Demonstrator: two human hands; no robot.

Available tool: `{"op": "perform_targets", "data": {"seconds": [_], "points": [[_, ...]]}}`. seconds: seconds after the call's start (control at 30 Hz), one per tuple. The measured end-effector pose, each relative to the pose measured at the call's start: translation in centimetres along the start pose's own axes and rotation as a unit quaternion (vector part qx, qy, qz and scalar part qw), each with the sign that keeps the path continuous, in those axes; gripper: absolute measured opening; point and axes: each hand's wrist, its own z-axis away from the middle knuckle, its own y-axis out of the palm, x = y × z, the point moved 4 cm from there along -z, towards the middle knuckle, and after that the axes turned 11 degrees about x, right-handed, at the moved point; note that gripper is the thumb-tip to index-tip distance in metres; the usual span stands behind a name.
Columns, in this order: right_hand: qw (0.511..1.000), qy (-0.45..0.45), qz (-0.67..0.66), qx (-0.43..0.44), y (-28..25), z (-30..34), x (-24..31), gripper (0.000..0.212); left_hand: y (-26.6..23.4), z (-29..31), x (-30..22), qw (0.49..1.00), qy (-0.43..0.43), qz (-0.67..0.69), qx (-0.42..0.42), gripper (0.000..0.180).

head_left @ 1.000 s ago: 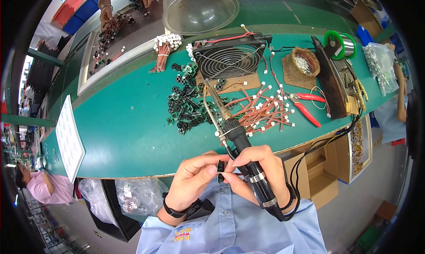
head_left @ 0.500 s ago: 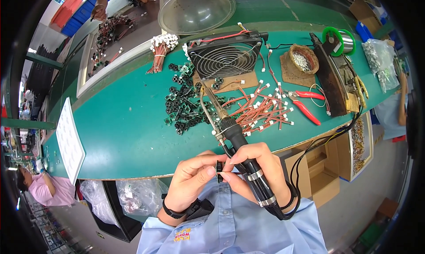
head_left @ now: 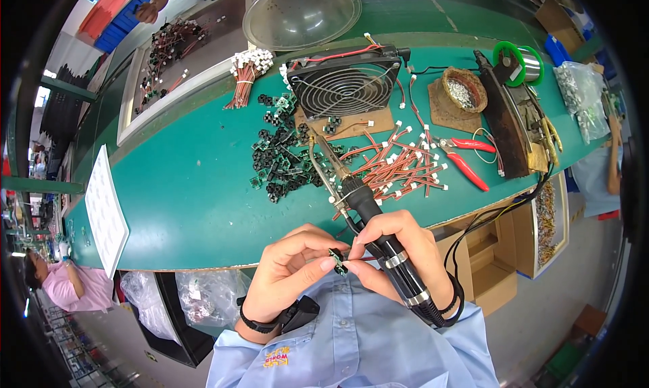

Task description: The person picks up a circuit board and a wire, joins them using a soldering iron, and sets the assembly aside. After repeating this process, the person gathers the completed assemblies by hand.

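Observation:
My left hand (head_left: pixel 289 270) pinches a small green circuit board (head_left: pixel 338 261) with a black part on it, just past the table's near edge. In my right hand (head_left: pixel 405 249) rests a black soldering iron (head_left: pixel 363 202), its tip pointing up and away to the left. The right thumb and fingertip also meet at the board, where a short stretch of red wire (head_left: pixel 368 258) shows. A heap of green and black boards (head_left: pixel 277 161) lies beyond my hands. Next to it are scattered red-and-black wires with white connectors (head_left: pixel 405 165).
Behind the heap stands a black fan (head_left: pixel 346 84). To its right are a round tin (head_left: pixel 463 90), red-handled cutters (head_left: pixel 468 163), an iron stand (head_left: pixel 503 128) and a solder spool (head_left: pixel 529 65). Bundled wires (head_left: pixel 249 74) and a white tray (head_left: pixel 107 215) lie left. Another person's hand (head_left: pixel 146 11) shows top left.
The board has turned in my fingers, so more of its green face shows. A red wire has come into sight by my right fingertips. The iron's handle end has shifted slightly right.

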Motion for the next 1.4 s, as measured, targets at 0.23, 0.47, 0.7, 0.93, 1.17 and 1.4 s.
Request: {"op": "perform_targets", "data": {"seconds": [0.23,0.47,0.7,0.93,1.17,1.4], "points": [[0.999,-0.024,0.029,-0.022,-0.1,0.3,-0.1,0.037,0.1,0.2,-0.2,0.999,0.017,-0.035,-0.022,0.019],[0.998,-0.044,0.028,-0.042,-0.2,0.5,0.3,0.038,0.4,0.3,-1.0,0.996,0.046,-0.07,-0.032,0.016],[0.994,-0.052,0.093,-0.031,-0.5,0.6,-0.1,0.05,0.5,0.2,0.1,0.998,0.057,0.023,-0.025,0.011],[0.961,-0.085,0.247,-0.096,-2.3,2.1,0.0,0.05,-0.3,-0.7,0.7,0.983,0.02,0.16,-0.091,0.01],[0.949,-0.09,0.263,-0.145,-2.2,5.2,-1.4,0.068,-1.9,-1.1,1.8,0.961,0.016,0.244,-0.129,0.009],[0.945,-0.112,0.306,-0.002,-1.1,5.8,-0.8,0.054,-2.9,-1.2,1.5,0.981,0.078,0.034,-0.173,0.002]]}}
